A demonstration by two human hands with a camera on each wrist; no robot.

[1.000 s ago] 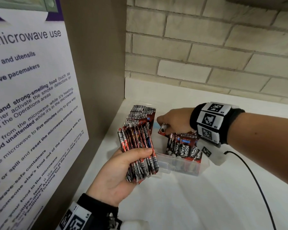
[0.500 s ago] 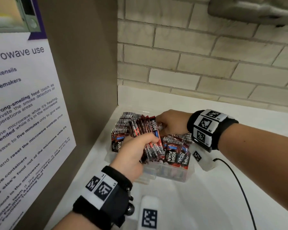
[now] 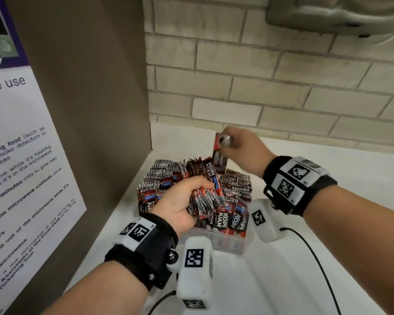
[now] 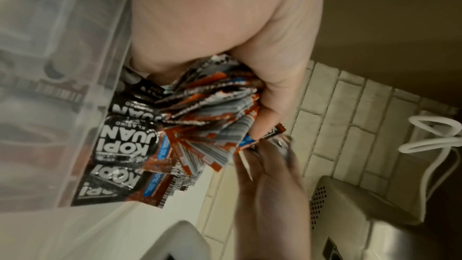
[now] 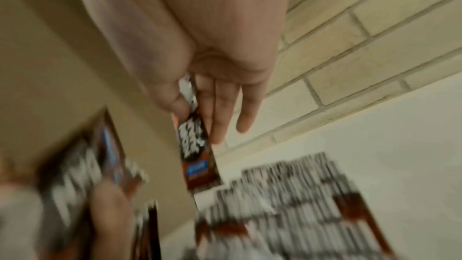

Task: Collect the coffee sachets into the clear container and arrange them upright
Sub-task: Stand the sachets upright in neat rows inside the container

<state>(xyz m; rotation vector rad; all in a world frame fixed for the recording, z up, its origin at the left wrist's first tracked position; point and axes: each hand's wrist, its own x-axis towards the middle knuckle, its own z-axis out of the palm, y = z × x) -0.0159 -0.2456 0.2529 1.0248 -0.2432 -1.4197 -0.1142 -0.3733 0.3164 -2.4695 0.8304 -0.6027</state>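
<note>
A clear container (image 3: 225,243) on the white counter is packed with red-and-black coffee sachets (image 3: 237,189), most standing upright. My left hand (image 3: 184,201) grips a fanned bundle of sachets (image 3: 206,194) over the container's middle; the left wrist view shows the bundle (image 4: 212,114) clamped between thumb and fingers beside the container wall (image 4: 62,66). My right hand (image 3: 241,148) is raised above the container's back edge and pinches a single sachet (image 3: 218,158), which hangs down from thumb and fingers (image 5: 197,145).
A brown cabinet side (image 3: 89,110) with a microwave-use notice (image 3: 21,178) stands close on the left. A brick wall (image 3: 282,87) runs behind, with a grey wall-mounted unit (image 3: 339,14) overhead. A black cable (image 3: 316,264) trails across the counter on the right.
My left hand carried its bundle from in front of the container down into it. My right hand rose from among the sachets, lifting a single sachet up and back.
</note>
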